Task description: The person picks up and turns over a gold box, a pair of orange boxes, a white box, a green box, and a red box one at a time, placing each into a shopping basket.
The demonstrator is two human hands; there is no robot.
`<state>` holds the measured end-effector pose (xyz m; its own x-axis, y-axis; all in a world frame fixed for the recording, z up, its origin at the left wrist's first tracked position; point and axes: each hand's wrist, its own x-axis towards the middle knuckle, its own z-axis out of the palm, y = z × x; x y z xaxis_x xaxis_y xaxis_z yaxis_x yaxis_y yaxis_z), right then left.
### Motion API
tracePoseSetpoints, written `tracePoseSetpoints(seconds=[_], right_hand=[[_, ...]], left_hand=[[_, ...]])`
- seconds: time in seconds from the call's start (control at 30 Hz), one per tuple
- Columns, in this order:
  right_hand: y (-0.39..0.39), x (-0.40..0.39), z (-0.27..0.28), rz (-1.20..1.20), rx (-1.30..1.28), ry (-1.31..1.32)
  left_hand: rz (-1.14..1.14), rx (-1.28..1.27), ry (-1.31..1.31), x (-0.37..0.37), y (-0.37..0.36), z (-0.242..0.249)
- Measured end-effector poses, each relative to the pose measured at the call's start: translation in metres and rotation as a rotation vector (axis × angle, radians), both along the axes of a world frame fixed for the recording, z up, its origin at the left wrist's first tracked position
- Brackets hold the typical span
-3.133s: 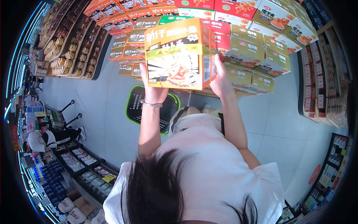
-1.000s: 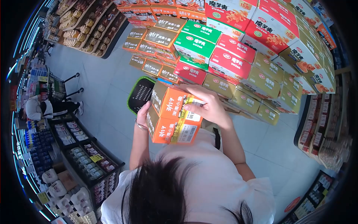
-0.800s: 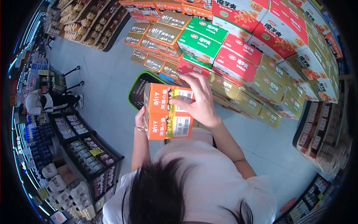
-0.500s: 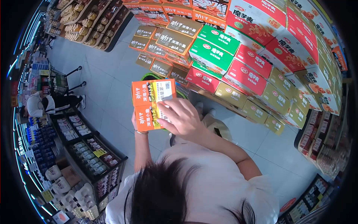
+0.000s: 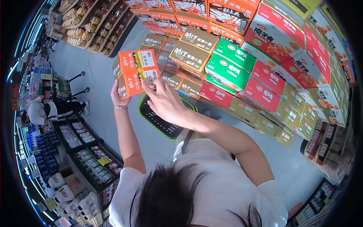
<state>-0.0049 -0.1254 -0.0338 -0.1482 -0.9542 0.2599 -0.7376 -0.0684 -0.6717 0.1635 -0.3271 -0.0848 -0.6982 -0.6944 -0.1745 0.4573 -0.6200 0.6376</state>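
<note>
Two orange boxes with a yellow band (image 5: 137, 72) are together in my left hand (image 5: 120, 95), which grips them from below on the left, a bracelet at its wrist. My right hand (image 5: 164, 99) is at their lower right corner, its index finger stretched toward the yellow band and the other fingers loosely curled and apart. Whether the fingertip touches the box I cannot tell. Below the hands, a black basket with a green rim (image 5: 146, 122) is partly hidden by my right hand and forearm.
Brown boxes (image 5: 191, 54), green boxes (image 5: 229, 65) and red boxes (image 5: 261, 83) are stacked ahead and to the right. Bread shelves (image 5: 100, 28) stand at the upper left. A person (image 5: 38, 111) is beside a cart (image 5: 60, 87) at the left, near a display case (image 5: 90, 151).
The orange boxes and both hands have moved up and left, away from my body. The basket now shows more fully. My right hand has shifted to the boxes' lower right corner.
</note>
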Motion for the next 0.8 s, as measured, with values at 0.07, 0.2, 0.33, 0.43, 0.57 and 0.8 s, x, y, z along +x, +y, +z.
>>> tracePoseSetpoints(seconds=[0.07, 0.2, 0.33, 0.43, 0.57, 0.8], right_hand=[[-0.017, -0.007, -0.014, 0.045, 0.155, -0.188], [-0.041, -0.025, -0.035, 0.081, 0.275, -0.538], [-0.046, -0.017, -0.062, -0.015, 0.147, -0.551], [-0.046, -0.021, -0.071, 0.016, 0.176, -0.752], [-0.054, -0.023, -0.085, -0.049, 0.107, -0.726], [-0.036, -0.032, -0.08, -0.141, 0.134, -0.826]], left_hand=[[0.03, -0.007, -0.067, -0.021, -0.02, 0.001], [-0.112, -0.002, -0.135, -0.06, -0.06, -0.007], [-0.278, -0.069, -0.308, -0.095, -0.086, -0.017], [-0.386, -0.138, -0.384, -0.117, -0.084, -0.009], [-0.413, -0.323, -0.463, -0.143, -0.074, 0.003], [-0.16, -0.431, -0.473, -0.146, -0.062, -0.018]])
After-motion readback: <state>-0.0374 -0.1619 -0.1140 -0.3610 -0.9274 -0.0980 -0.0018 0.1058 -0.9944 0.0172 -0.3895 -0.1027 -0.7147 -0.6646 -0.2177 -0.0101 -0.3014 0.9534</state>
